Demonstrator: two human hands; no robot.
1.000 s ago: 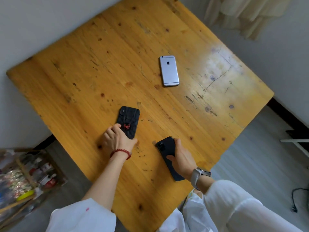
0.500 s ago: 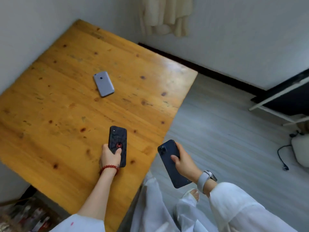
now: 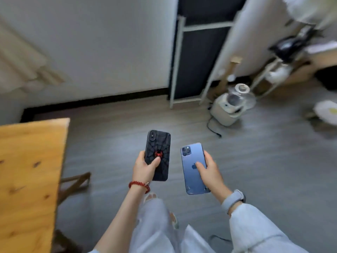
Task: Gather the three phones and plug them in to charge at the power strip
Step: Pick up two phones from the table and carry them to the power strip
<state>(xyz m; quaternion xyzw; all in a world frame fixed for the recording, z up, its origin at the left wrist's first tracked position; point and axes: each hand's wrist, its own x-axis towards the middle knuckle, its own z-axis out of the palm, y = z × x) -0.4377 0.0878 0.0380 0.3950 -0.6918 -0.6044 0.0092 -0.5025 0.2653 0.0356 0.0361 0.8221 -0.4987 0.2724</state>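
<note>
Both hands have left the table, gripping black phone [image 3: 158, 155] and blue phone [image 3: 195, 168] (cameras pointing away).

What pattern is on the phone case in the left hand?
A black spider-web relief with a red spider on the phone case, seen in the head view.

A grey wood-look floor [image 3: 255, 170] runs to a pale wall [image 3: 100, 48] edged with a dark skirting board [image 3: 94, 102]. The corner of an orange wooden table [image 3: 27, 170] juts in at the left. A white metal frame [image 3: 177, 66] stands against a dark panel [image 3: 197, 61], and beside it sits a cream appliance [image 3: 228, 108], perhaps a humidifier, its black cord [image 3: 213, 129] trailing over the floor.
</note>
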